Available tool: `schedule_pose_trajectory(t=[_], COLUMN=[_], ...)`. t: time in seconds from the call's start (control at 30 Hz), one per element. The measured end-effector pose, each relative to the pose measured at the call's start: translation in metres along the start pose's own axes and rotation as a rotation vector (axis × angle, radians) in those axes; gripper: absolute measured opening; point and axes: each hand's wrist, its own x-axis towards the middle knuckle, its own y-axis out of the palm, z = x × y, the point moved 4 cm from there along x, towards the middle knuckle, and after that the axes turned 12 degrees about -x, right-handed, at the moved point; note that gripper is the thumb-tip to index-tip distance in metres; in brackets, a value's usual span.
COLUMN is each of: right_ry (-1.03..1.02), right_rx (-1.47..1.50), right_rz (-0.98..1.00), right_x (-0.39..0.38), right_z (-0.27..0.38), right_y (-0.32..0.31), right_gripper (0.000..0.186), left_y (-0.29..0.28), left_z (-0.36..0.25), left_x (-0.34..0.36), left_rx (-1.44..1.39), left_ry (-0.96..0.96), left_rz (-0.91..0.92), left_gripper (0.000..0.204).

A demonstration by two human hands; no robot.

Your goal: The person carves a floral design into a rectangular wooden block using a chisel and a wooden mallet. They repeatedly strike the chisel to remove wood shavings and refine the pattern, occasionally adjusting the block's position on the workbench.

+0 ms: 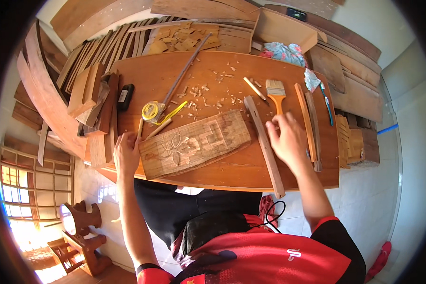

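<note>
A carved wooden plank [189, 146] with flower pattern lies at the table's front. At its left end my left hand [126, 149] pinches a thin pale wooden handle [140, 128]; its lower part is hidden. My right hand [286, 137] has curled fingers on the handle end of a paintbrush [279, 100], bristles away from me. Between plank and hand lies a long wooden stick [261, 146]. A yellow tape measure [150, 111], a metal bar [187, 66] and a short dowel [254, 87] are around the plank.
The tabletop [203, 75] holds shavings, stacked blocks [87, 92] and a black object [125, 97] at left, and strips [306, 118] and a blue-handled tool [326, 104] at right. Boards [345, 94], a box [281, 31] with cloth, and carved wooden furniture [83, 253] surround the table.
</note>
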Motion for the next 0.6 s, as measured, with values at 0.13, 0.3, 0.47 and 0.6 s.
schedule_pose_trajectory(t=[0.13,0.3,0.47,0.6], right_ry=[-0.124,-0.058,-0.203,-0.594], right_rx=[-0.088,-0.061,-0.051,0.120], right_rz=[-0.053,0.218,0.037,-0.198], right_x=[0.080,0.124,0.126,0.134], right_z=[-0.022,0.006,0.049,0.151], right_y=[0.024,0.033,0.033,0.006], right_gripper=[0.023,0.032,0.019,0.015], left_y=[-0.007,-0.019,-0.020,-0.017], left_z=[-0.010,-0.050,-0.053,-0.046], left_x=[-0.007,-0.030,-0.039,-0.050], left_rx=[-0.182,-0.235,-0.232,-0.243], left_ry=[-0.136,0.059,0.032,-0.068], left_rz=[-0.139,0.038,0.155,0.131], left_gripper=[0.020,0.026,0.048,0.063])
